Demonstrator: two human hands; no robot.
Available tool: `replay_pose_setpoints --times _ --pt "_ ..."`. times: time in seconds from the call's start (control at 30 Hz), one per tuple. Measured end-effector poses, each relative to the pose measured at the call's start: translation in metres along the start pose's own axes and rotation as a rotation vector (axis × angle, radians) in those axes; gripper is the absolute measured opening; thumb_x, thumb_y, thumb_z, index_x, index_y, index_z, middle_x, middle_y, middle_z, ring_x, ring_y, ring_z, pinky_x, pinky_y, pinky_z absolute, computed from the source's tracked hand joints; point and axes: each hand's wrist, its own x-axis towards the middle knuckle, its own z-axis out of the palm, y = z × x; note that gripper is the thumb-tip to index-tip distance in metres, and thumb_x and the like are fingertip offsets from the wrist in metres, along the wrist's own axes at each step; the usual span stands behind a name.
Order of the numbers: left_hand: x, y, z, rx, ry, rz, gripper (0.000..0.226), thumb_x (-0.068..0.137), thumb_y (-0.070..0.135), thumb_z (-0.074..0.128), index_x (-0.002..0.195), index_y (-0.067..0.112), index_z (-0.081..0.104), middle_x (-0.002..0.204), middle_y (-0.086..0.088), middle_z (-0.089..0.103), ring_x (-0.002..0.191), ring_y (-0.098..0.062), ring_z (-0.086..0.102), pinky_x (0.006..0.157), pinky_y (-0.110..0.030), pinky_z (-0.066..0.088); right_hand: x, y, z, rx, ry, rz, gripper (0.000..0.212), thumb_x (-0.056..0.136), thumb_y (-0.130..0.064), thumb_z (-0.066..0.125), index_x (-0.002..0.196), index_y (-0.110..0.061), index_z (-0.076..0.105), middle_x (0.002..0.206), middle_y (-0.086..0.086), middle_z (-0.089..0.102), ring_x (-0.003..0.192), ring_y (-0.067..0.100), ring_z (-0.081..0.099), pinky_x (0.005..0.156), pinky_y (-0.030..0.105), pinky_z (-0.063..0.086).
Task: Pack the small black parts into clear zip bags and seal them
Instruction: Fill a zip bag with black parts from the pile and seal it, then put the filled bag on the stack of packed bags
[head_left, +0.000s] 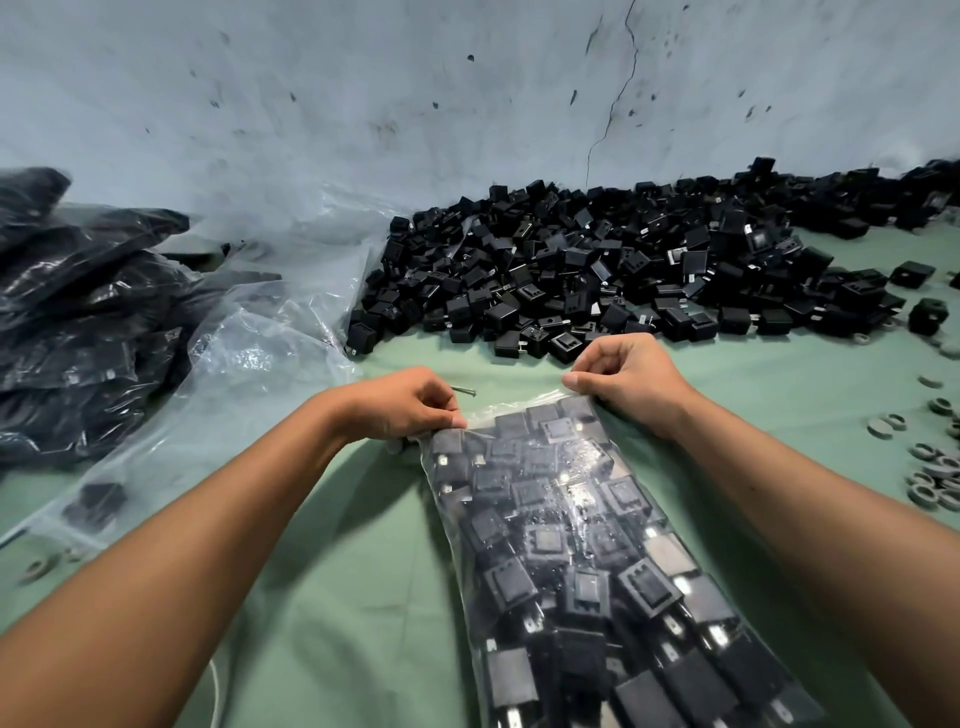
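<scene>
With each hand pinching a top corner, left hand (410, 402) and right hand (623, 374) hold the filled zip bag (566, 545); sealing looks next, pressing along the strip.

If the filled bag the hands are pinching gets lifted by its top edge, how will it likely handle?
The filled bag is packed with black parts, so it probably feels heavy and sags. Its thin glossy film looks floppy and likely slippery. Left hand and right hand pinch only the top corners, so the seal may strain.

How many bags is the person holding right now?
1: the filled clear bag in front, left hand and right hand pinching its top corners. Other bags lie untouched at left.
</scene>
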Motion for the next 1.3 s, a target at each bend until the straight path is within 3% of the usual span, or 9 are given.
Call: replay_pose_setpoints --times 0.23,0.47,0.6,0.73,0.93,1.03,1.13,1.23,1.3 --pt "-0.024 -0.03 -0.011 -0.176 -0.101 -0.008 0.023 0.103 0.012 0.06 0.084 0.001 0.063 0.06 -0.001 0.056 0.049 -0.015 0.048 0.049 -0.025 0.044 0.001 0.0 0.001 -0.016 0.017 -0.002 0.017 0.078 -0.021 0.09 0.08 -0.01 0.077 0.069 0.007 0.073 0.056 0.006 0.059 0.054 0.015 0.048" --pt "-0.033 -0.025 -0.004 -0.021 -0.027 0.0 0.031 0.108 0.019 0.05 0.078 0.011 0.05 0.07 -0.004 0.044 0.06 -0.015 0.043 0.06 -0.03 0.043 0.0 -0.002 0.003 -0.043 0.032 0.006 0.017 0.078 -0.021 0.089 0.081 -0.009 0.077 0.068 0.007 0.072 0.056 0.007 0.058 0.055 0.015 0.048" --pt "-0.04 -0.027 0.004 0.067 0.026 0.017 0.03 0.109 0.021 0.048 0.081 0.013 0.056 0.07 0.003 0.053 0.058 -0.007 0.043 0.059 -0.021 0.04 0.001 -0.001 0.002 -0.063 0.06 0.008 0.017 0.078 -0.021 0.089 0.079 -0.011 0.076 0.07 0.01 0.073 0.056 0.007 0.058 0.055 0.015 0.048" --pt "-0.042 -0.03 0.014 0.141 0.205 0.042 0.026 0.105 0.017 0.054 0.08 0.016 0.061 0.071 0.007 0.06 0.061 -0.003 0.049 0.067 -0.025 0.042 0.002 0.001 0.005 -0.086 0.096 0.028 0.017 0.079 -0.026 0.089 0.078 -0.014 0.076 0.07 0.008 0.074 0.057 0.006 0.059 0.055 0.015 0.049" --pt "-0.05 -0.01 0.043 0.374 0.655 -0.179 0.017 0.103 0.031 0.055 0.09 0.02 0.059 0.099 -0.006 0.068 0.094 -0.031 0.063 0.083 -0.041 0.052 -0.01 -0.021 0.005 -0.009 0.058 0.193 0.024 0.096 -0.033 0.071 0.095 -0.009 0.068 0.063 0.004 0.068 0.05 0.011 0.06 0.051 0.03 0.051" --pt "-0.066 0.004 0.058 0.153 0.81 -0.269 0.036 0.104 0.038 0.052 0.089 0.008 0.065 0.089 -0.013 0.073 0.084 -0.036 0.069 0.081 -0.041 0.056 -0.031 -0.039 -0.005 -0.464 0.006 0.255 0.056 0.099 -0.06 0.052 0.073 -0.011 0.056 0.06 0.002 0.057 0.048 0.014 0.052 0.054 0.027 0.044" --pt "-0.079 0.033 0.081 -0.409 0.538 -0.357 0.052 0.105 0.046 0.051 0.085 0.0 0.066 0.068 -0.015 0.074 0.063 -0.034 0.075 0.072 -0.047 0.064 -0.063 -0.055 -0.009 -0.636 -0.219 0.351 0.078 0.087 -0.084 0.028 0.073 -0.013 0.058 0.068 0.002 0.058 0.058 0.012 0.057 0.061 0.025 0.046" --pt "-0.086 0.053 0.1 -0.406 0.522 -0.348 0.05 0.095 0.059 0.057 0.085 0.011 0.068 0.079 -0.008 0.074 0.08 -0.033 0.074 0.075 -0.039 0.061 -0.092 -0.071 -0.006 -0.497 -0.35 0.427 0.09 0.069 -0.093 0.047 0.094 -0.009 0.065 0.084 0.009 0.074 0.074 0.021 0.076 0.077 0.038 0.06" --pt "-0.091 0.057 0.109 -0.517 0.533 -0.336 0.062 0.077 0.069 0.058 0.101 0.014 0.072 0.103 -0.01 0.075 0.099 -0.033 0.071 0.09 -0.045 0.059 -0.103 -0.082 -0.003 -0.307 -0.308 0.454 0.088 0.058 -0.085 0.07 0.102 -0.01 0.063 0.08 0.004 0.079 0.073 0.021 0.078 0.066 0.034 0.061"
